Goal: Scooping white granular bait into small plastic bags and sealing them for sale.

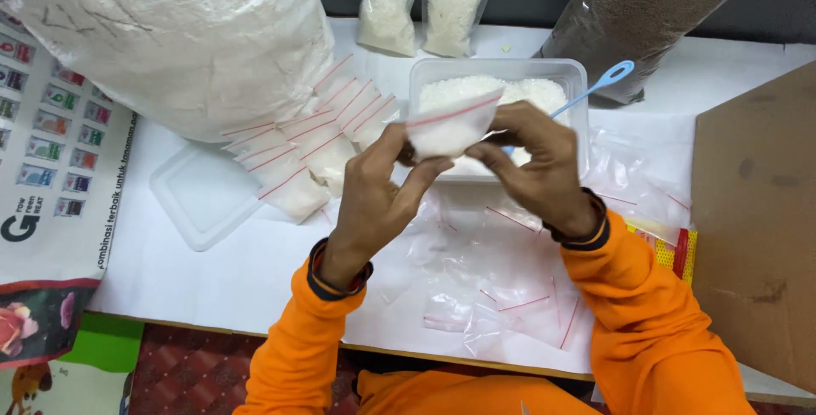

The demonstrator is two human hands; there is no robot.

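Both the left hand [374,190] and right hand [531,164] pinch the red-striped top of a small filled bag [449,126], held just above the clear tub [501,71] of white grains; sealing well likely means pressing evenly along the strip. The fingertips hide the bag's corners, and the blue scoop [608,79] bowl is out of sight

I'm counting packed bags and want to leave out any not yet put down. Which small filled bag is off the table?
The small zip bag pinched between the left hand and right hand, above the tub. The other filled bags lie flat on the table.
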